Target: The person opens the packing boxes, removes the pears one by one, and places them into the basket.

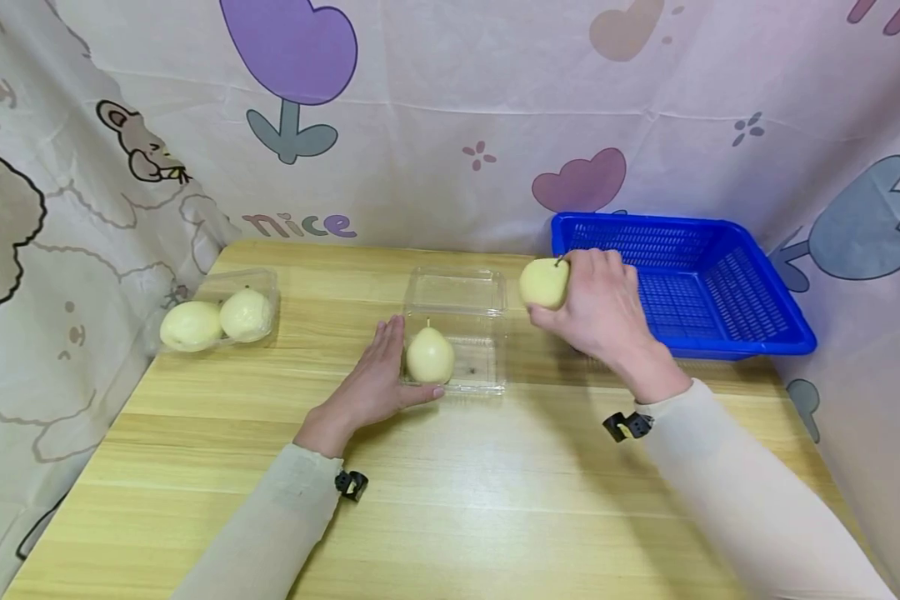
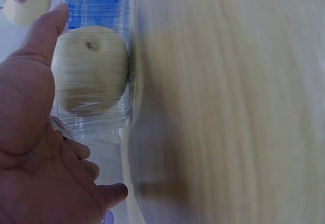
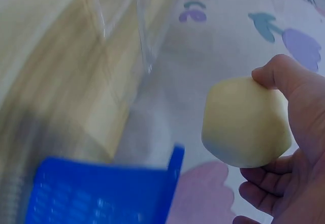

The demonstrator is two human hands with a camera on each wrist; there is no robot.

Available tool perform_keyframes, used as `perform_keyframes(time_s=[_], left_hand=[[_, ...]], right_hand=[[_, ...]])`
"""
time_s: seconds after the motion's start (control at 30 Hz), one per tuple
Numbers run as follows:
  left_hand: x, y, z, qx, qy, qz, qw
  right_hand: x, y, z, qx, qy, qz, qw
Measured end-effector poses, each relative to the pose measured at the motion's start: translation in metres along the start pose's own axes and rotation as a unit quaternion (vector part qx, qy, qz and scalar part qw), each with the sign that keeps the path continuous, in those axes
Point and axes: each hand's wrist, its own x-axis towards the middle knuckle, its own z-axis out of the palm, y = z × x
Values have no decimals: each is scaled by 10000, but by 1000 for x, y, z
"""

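Observation:
In the head view a clear plastic clamshell box [image 1: 480, 354] lies with its lid [image 1: 456, 290] folded back. One pale yellow pear [image 1: 430, 357] stands in its left half, stem up. My left hand [image 1: 375, 379] rests against the box's left side, fingers straight and thumb along the front edge. The left wrist view shows the pear [image 2: 90, 69] through the ribbed plastic wall. My right hand [image 1: 603, 304] grips a second pear [image 1: 543, 283] in the air, between the box and the blue basket. Thumb and fingers curl round this pear [image 3: 246, 122] in the right wrist view.
The blue plastic basket [image 1: 750, 343] stands at the back right, its visible floor bare. At the left, another clear box [image 1: 266, 283] holds two pears [image 1: 191, 325]. A printed curtain [image 1: 435, 183] rises behind the wooden table [image 1: 480, 500].

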Motion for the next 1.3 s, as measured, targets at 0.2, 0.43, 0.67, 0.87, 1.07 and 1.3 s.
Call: perform_keyframes(time_s=[0.2,0.43,0.67,0.87,1.07,1.3], left_hand=[[0,1,-1,-8,-11,-13,10000],[0,2,-1,31,-18,-20,10000],[-1,3,-2,16,-41,-40,10000],[-1,4,-2,33,-34,-31,10000],[-1,4,-1,73,-21,-21,10000],[-2,5,-1,57,0,-7,10000]], right_hand=[[3,27,-15,8,216,321,9993],[3,63,-19,-83,200,704,9973],[0,86,-6,-201,-168,1015,9945],[0,95,4,-196,-626,1174,9909],[3,100,11,-64,-1186,1277,9847],[11,101,13,99,-2045,1442,9681]])
